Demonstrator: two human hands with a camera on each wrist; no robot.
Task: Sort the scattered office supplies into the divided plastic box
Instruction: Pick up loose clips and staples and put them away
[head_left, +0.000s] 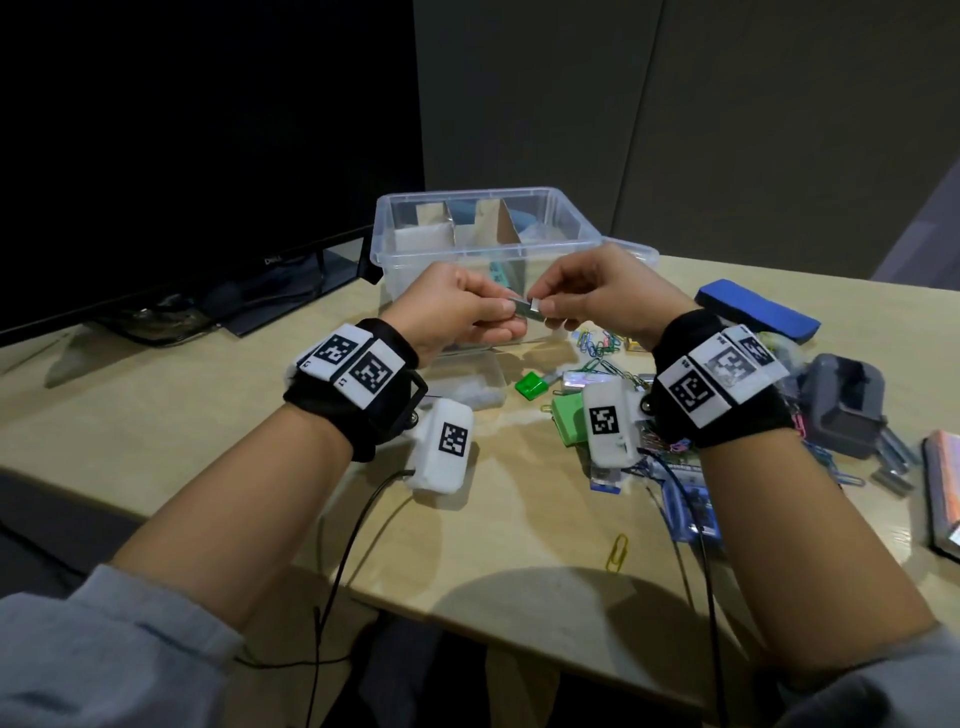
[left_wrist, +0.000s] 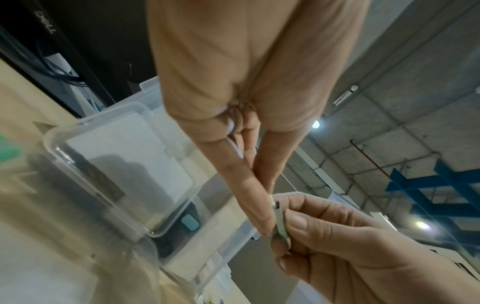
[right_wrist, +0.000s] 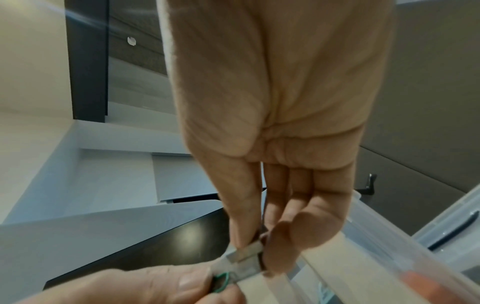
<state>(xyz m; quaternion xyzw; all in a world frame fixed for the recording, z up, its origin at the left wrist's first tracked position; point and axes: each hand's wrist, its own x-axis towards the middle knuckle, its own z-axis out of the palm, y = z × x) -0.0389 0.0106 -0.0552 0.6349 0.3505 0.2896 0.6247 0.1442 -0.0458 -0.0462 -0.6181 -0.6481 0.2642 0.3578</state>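
A short silver staple strip (head_left: 527, 306) hangs in the air between both hands, just in front of the clear divided plastic box (head_left: 483, 218). My left hand (head_left: 506, 312) pinches its left end between thumb and fingers. My right hand (head_left: 545, 306) pinches the right end. In the right wrist view the staple strip (right_wrist: 244, 259) looks like two overlapping pieces, and a green paper clip (right_wrist: 221, 281) sits against it under the left thumb. The left wrist view shows the staple strip (left_wrist: 280, 224) edge-on between the fingertips of both hands.
A small clear lidded case (head_left: 467, 379) lies under the left hand. Green plastic pieces (head_left: 569, 418), coloured paper clips (head_left: 602, 343), a blue eraser block (head_left: 756, 306), a grey stapler (head_left: 841, 405) and loose staple strips (head_left: 893, 462) crowd the right side. A monitor (head_left: 182, 156) stands at the left.
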